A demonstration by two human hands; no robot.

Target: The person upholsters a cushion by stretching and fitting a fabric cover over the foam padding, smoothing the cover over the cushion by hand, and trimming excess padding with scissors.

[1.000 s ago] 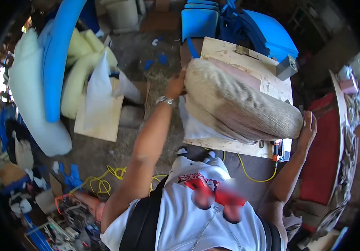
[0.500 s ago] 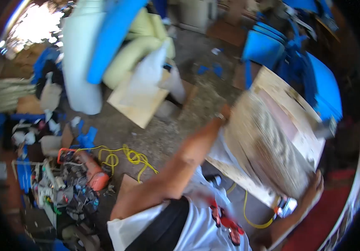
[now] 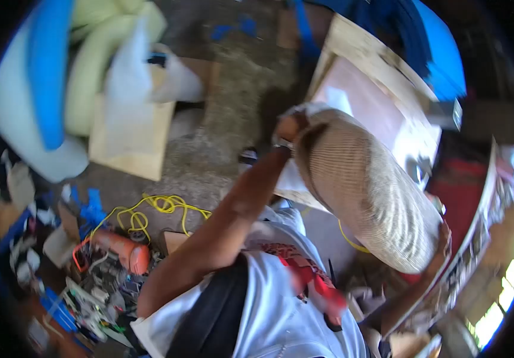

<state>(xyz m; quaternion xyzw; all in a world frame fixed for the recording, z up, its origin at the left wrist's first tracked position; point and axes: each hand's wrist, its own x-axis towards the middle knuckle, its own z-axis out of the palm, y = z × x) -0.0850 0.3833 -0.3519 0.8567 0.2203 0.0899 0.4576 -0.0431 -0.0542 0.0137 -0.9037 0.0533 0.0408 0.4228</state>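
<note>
Cushion (image 3: 376,194): ribbed, between my hands.
Left hand (image 3: 291,127): clenched on cushion's left end.
Right hand (image 3: 444,241): at cushion's opposite end; grip, can't tell.
Surface (image 3: 355,37): beyond cushion.

The wooden table (image 3: 358,37) carries a pinkish sheet (image 3: 367,98), a grey box (image 3: 446,114) at its right corner; down on the floor (image 3: 233,89), yellow hose (image 3: 167,204) loops loosely, blue scraps (image 3: 247,25) scattered beyond!

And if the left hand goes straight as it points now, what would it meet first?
Most likely the ribbed beige cushion, whose end the left hand holds; past it, the wooden board seems in line, though depth is unclear.
</note>
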